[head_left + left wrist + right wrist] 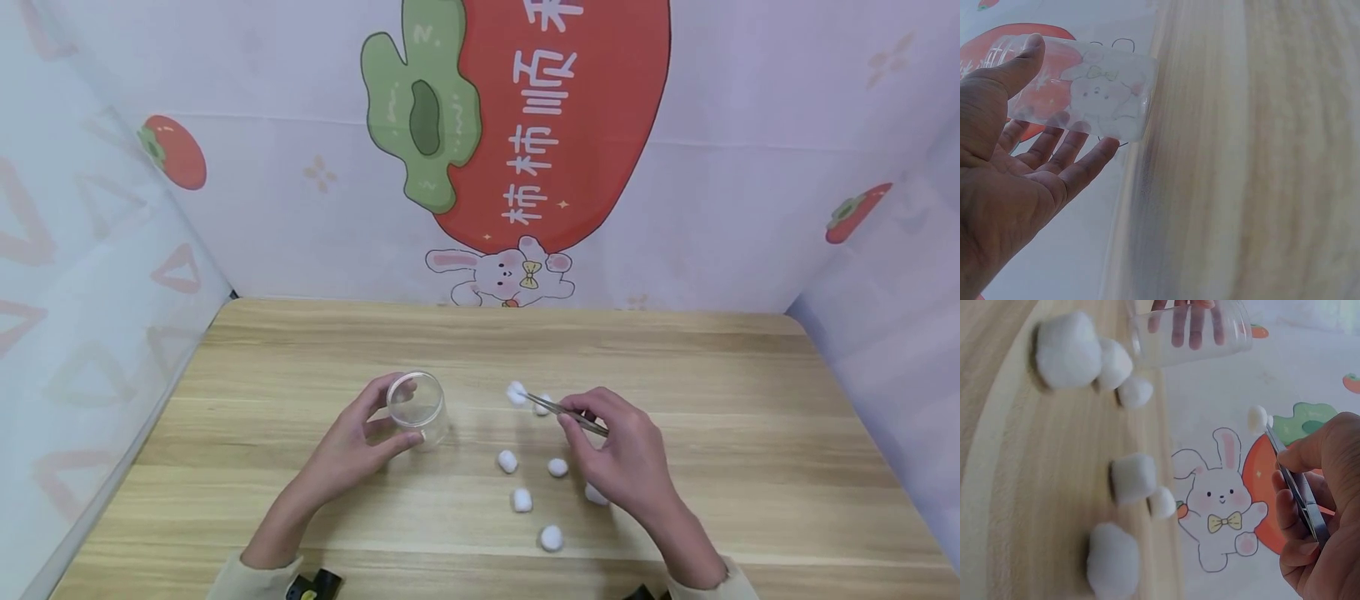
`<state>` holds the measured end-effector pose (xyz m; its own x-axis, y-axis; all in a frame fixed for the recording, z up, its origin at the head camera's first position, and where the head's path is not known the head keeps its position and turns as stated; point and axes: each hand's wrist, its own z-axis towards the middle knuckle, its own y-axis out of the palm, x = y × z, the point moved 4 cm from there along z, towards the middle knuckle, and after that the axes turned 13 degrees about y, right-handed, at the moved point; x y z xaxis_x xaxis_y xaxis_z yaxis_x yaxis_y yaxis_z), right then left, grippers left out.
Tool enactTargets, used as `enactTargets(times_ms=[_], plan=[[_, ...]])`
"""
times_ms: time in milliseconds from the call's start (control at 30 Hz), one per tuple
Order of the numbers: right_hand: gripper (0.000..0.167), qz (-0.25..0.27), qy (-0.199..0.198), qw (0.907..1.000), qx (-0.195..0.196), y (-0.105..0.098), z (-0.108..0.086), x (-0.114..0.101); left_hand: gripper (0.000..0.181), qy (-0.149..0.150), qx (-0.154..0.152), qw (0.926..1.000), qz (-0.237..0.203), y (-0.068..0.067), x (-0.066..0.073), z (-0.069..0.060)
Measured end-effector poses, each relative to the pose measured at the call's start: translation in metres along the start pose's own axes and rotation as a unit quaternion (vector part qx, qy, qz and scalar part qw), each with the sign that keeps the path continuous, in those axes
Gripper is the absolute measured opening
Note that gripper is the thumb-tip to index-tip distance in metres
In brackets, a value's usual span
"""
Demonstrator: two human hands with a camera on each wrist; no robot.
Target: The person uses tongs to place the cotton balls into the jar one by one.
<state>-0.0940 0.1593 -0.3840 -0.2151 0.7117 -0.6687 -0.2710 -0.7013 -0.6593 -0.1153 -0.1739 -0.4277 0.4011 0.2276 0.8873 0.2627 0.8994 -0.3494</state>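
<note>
My left hand [348, 454] grips a clear, see-through jar [431, 427] standing upright on the table, thumb on the near side and fingers round the far side. To its right, my right hand [630, 458] pinches metal tweezers [558, 407]. Their tips hold a white cotton ball [516, 392], which the right wrist view shows raised off the table [1085, 437]. Several other cotton balls [507, 461] lie loose between the hands; one is partly behind the tweezers and another is partly covered by the right hand.
The table [300, 358] has a wood-grain top. A white cloth backdrop [262, 208] with a large red persimmon and a rabbit rises at its far edge. Printed cloth [97, 275] also hangs along the left side, and pale cloth [885, 317] along the right.
</note>
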Motion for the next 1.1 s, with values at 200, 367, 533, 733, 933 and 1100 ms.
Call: enactTargets(times_ms=[200, 367, 533, 733, 933, 1100], plan=[[0.017, 0.016, 0.004, 0.9998, -0.007, 0.004, 0.005, -0.009, 0.077, 0.005, -0.002, 1.0, -0.001, 0.0, 0.001, 0.002], [0.017, 0.026, 0.004, 0.9995, -0.019, 0.01, 0.007, -0.017, 0.076, 0.002, -0.002, 1.0, -0.002, 0.0, 0.001, 0.001], [0.016, 0.04, 0.0, 0.9988, -0.03, 0.014, 0.009, -0.024, 0.076, -0.004, 0.002, 1.0, 0.003, 0.0, 0.002, -0.002], [0.016, 0.047, -0.007, 0.9983, -0.033, 0.019, 0.012, -0.033, 0.076, -0.011, 0.003, 0.9999, 0.01, 0.0, 0.001, -0.001], [0.014, 0.059, -0.019, 0.9974, -0.037, 0.024, 0.014, -0.043, 0.076, -0.009, 0.003, 0.9999, 0.011, 0.0, 0.0, 0.0], [0.014, 0.072, -0.034, 0.9959, -0.045, 0.028, 0.015, -0.051, 0.076, -0.002, 0.003, 1.0, 0.007, 0.0, 0.001, 0.0]])
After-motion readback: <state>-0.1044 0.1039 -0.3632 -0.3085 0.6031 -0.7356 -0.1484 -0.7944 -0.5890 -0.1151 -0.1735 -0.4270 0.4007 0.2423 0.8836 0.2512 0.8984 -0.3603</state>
